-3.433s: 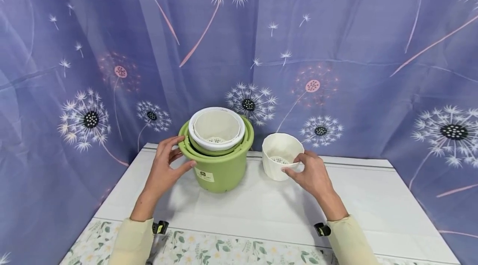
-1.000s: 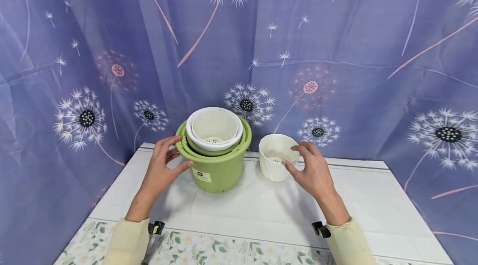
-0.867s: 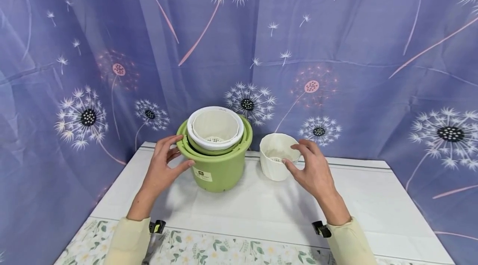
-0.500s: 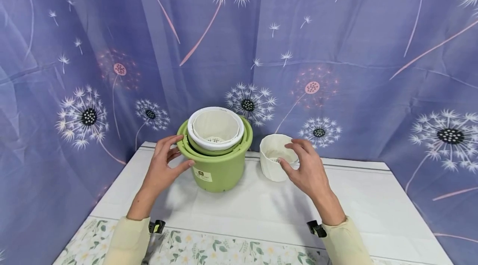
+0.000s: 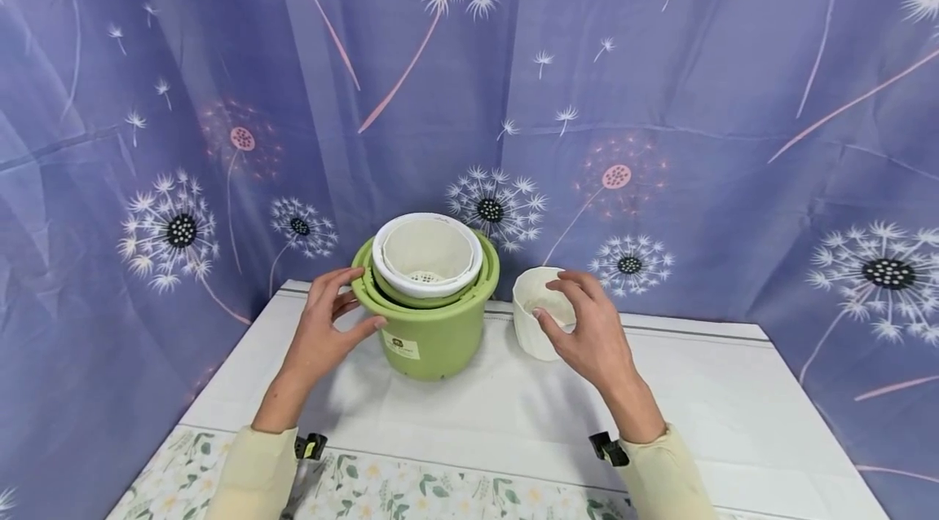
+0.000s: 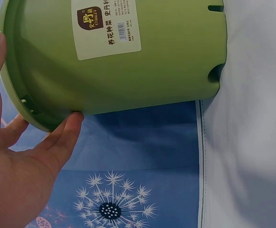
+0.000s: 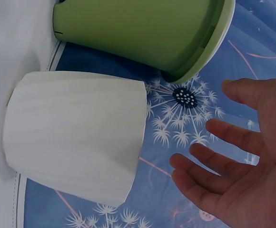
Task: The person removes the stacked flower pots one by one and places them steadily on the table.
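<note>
A large green flowerpot (image 5: 433, 341) with a pale label stands on the table, smaller green and white pots (image 5: 428, 255) nested inside it. My left hand (image 5: 323, 332) holds its rim at the left, thumb in front and fingers at the side. In the left wrist view, fingertips (image 6: 75, 118) touch the green wall just under the rim. To the right stands a white ribbed flowerpot (image 5: 534, 337), upright. My right hand (image 5: 590, 332) hovers in front of its opening, hiding part of it. The right wrist view shows these loosely bent fingers (image 7: 200, 175) apart from the white flowerpot (image 7: 76, 135), holding nothing.
A white cloth (image 5: 734, 406) covers the table, with a floral strip (image 5: 440, 487) along the near side. Behind the pots hangs a purple-blue curtain (image 5: 587, 15) with dandelion prints, close to the table's back edge.
My right hand pinched the white flowerpot's right rim earlier; it has let go and moved left across the opening. Left hand and pots keep their places.
</note>
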`<state>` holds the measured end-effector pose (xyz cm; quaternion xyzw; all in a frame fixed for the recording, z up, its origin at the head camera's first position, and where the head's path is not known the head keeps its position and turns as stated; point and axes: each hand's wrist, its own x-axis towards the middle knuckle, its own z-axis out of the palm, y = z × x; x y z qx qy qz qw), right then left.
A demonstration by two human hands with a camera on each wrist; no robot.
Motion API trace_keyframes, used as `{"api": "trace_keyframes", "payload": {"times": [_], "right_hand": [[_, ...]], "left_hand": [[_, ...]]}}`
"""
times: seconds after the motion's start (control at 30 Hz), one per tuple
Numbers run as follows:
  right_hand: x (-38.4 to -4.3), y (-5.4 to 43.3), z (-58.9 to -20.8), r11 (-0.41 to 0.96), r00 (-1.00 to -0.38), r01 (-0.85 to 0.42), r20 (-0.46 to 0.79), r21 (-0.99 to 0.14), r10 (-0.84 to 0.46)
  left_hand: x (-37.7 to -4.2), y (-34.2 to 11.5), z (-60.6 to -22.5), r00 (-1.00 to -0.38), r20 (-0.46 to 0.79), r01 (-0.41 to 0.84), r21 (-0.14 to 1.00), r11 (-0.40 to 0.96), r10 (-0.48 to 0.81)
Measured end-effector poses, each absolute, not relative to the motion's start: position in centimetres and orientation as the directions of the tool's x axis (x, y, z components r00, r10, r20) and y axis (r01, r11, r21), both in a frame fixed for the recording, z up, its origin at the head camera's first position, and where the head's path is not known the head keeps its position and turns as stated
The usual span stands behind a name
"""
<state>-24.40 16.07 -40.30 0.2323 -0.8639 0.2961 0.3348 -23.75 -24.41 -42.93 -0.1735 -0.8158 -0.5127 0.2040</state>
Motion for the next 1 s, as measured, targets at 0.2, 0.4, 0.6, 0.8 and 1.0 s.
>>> {"api": "trace_keyframes", "payload": {"times": [0.2,0.4,0.6,0.8,1.0], "right_hand": [[-24.4,15.6,-40.0,0.706,-0.663,-0.606,0.722,-0.365,-0.196],[-24.4,14.8,-39.6,0.687,-0.654,-0.626,0.728,-0.369,-0.205],[-24.5,14.0,-39.3,0.674,-0.646,-0.640,0.734,-0.369,-0.212],[-24.8,13.4,-38.7,0.671,-0.641,-0.647,0.734,-0.361,-0.223],[-24.7,12.6,-38.6,0.659,-0.636,-0.663,0.732,-0.355,-0.244]], "left_hand": [[-23.9,-24.4,-43.0,-0.852,0.517,0.500,0.761,0.413,0.078],[-23.9,-24.4,-43.0,-0.851,0.520,0.499,0.760,0.417,0.071],[-23.8,-24.5,-42.9,-0.855,0.513,0.492,0.760,0.424,0.073],[-23.9,-24.4,-42.8,-0.848,0.524,0.505,0.757,0.415,0.078],[-23.7,-24.5,-42.9,-0.854,0.514,0.495,0.759,0.423,0.077]]}}
